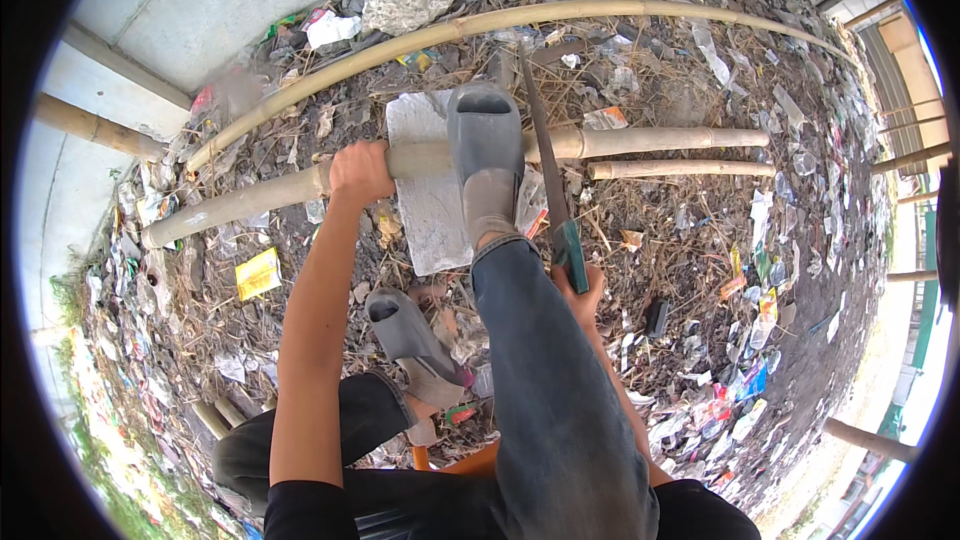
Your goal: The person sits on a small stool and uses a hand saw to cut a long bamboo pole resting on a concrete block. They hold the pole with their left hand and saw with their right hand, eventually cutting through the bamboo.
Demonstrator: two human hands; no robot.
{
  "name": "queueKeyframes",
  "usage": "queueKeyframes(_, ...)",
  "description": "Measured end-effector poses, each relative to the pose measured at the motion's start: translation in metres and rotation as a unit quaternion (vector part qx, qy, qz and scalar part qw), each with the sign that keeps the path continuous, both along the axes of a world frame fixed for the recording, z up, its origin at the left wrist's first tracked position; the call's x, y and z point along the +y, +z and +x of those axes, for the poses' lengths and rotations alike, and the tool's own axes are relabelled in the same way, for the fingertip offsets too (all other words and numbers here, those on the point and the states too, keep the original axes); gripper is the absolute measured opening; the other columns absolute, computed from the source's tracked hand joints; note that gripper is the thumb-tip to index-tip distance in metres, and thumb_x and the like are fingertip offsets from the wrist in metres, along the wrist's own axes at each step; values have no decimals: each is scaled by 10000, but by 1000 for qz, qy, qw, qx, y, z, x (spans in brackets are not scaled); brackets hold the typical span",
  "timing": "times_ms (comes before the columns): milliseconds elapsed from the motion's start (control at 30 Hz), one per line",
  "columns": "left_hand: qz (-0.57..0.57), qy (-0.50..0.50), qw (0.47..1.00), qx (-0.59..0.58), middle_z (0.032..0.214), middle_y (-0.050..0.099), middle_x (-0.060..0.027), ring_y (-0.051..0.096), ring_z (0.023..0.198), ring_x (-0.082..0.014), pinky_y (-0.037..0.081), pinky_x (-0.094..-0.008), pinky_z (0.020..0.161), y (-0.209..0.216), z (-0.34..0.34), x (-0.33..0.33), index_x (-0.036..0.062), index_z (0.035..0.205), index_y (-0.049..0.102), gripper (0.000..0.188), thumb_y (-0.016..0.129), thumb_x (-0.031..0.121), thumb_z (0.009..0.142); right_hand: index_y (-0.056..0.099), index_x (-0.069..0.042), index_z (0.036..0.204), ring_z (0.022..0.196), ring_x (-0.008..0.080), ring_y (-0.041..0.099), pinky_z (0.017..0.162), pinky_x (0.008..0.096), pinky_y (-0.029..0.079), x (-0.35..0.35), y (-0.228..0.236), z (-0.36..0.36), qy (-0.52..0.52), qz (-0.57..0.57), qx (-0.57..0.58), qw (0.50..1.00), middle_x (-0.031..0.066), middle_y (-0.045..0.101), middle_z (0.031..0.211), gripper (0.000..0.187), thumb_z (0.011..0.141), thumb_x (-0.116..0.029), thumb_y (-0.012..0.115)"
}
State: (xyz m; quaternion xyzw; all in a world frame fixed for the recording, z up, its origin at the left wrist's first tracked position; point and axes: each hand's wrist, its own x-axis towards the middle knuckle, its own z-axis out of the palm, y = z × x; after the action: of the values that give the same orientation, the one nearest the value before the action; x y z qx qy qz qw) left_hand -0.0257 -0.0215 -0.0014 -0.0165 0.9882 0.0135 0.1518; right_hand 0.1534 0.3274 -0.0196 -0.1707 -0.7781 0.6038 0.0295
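Head view: the left hand is wrapped around a thick bamboo pole lying across littered ground, a grey sandal pressing on it just right of that hand; the right hand grips a handsaw, its blade crossing the pole

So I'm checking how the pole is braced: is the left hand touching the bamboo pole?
Touching. The head view shows the left hand wrapped over the bamboo pole, fingers curled around it with no gap, just left of the grey sandal pressing on it.
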Motion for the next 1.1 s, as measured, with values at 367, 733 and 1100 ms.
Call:
queueKeyframes(367, -1, -10, 1000, 5, 1088, 757, -157, 728, 1041, -343, 588, -444, 940, 2, -16, 10, 158, 1141, 737, 435, 758, 177, 706, 592, 11, 737, 586, 89, 509, 562, 310, 435, -24, -23, -142, 15, 87, 108, 990, 19, 540, 589, 202, 839, -106, 720)
queueKeyframes(733, -6, -3, 1000, 4, 1070, 762, -165, 739, 1017, -342, 589, -450, 936, 0, -11, 20, 178, 1200, 728, 496, 763, 190, 706, 686, 5, 754, 585, 89, 529, 540, 337, 435, 44, -76, 104, -8, -127, 6, 992, 31, 609, 602, 160, 811, -141, 721)
queueKeyframes(1100, -12, 6, 1000, 22, 1078, 747, -178, 737, 1007, -359, 601, -455, 877, 5, 8, 15, 75, 1109, 657, 395, 747, 173, 738, 579, -5, 656, 548, 105, 483, 529, 334, 413, -6, -19, -49, -12, -28, 38, 999, 24, 545, 565, 239, 805, -140, 706)
